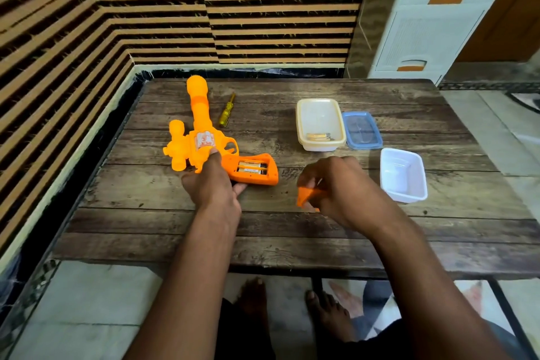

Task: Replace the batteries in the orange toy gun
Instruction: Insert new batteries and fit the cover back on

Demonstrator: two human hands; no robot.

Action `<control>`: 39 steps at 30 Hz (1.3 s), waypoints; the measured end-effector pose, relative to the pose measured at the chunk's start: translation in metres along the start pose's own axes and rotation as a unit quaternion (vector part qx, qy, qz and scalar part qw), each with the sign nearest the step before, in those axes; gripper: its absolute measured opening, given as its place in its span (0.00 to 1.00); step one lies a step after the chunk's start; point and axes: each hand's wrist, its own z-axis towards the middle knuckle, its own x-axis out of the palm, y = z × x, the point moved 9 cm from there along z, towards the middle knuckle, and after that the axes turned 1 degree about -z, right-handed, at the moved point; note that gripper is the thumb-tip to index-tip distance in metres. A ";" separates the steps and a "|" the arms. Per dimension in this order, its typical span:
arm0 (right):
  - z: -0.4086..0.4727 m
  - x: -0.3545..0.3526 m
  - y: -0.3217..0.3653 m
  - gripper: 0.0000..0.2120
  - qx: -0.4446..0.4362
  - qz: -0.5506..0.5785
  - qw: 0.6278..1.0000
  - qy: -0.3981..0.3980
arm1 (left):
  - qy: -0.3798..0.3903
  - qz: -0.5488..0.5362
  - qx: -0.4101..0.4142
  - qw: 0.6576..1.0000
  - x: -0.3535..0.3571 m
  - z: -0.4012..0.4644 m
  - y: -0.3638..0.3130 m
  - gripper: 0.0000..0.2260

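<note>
Orange toy gun (198,137): flat on the wooden table (292,231), left-middle, barrel pointing away toward the striped wall, grip toward the near side.
Battery compartment (252,168): open in the grip, facing up, two batteries (250,166) sitting side by side inside.
Left hand (214,181): on the gun where body meets grip, one finger stretched forward onto the body by the sticker, other fingers tucked under the grip edge, holding it down.
Right hand (336,187): fingers curled, pinching an orange plastic piece (306,196), looks like the compartment cover, a bit right of the grip, apart from the gun. Touching the table or just above it, can't tell.
Screwdriver (226,110): yellow handle, lying just right of the barrel, far side.
Cream tub (320,124): right of centre, a few small gold-ish bits in the near end, maybe batteries, too blurry to call.
Blue lid (362,131): flat, right up against the tub's right side.
White tray (403,174): near the right hand, on its right.
</note>
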 end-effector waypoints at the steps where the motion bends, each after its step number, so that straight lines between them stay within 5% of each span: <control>1: 0.002 -0.002 0.004 0.15 -0.006 0.025 1.000 -0.010 | -0.001 0.001 0.000 1.000 0.000 0.000 0.000 0.16; 8: 0.015 -0.002 0.031 0.17 -0.079 0.216 0.964 -0.134 | -0.001 -0.004 0.001 1.000 -0.001 0.001 0.001 0.17; 12: 0.028 0.004 0.050 0.14 -0.132 0.171 0.956 -0.197 | -0.002 0.004 -0.005 1.000 0.001 -0.001 0.001 0.15; 21: 0.038 0.028 0.076 0.15 -0.250 0.012 0.953 -0.170 | 0.020 -0.003 -0.012 1.000 0.002 0.000 0.000 0.15; 30: 0.028 0.019 0.081 0.14 -0.238 -0.006 0.941 -0.242 | 0.066 -0.057 -0.035 0.996 0.008 -0.005 -0.010 0.16; 35: 0.030 0.021 0.079 0.17 -0.238 0.090 0.947 -0.198 | 0.104 -0.027 -0.063 0.992 0.011 0.000 -0.008 0.21; 39: 0.026 0.025 0.084 0.16 -0.252 0.064 0.948 -0.183 | 0.095 -0.011 -0.058 0.994 0.009 0.000 -0.009 0.20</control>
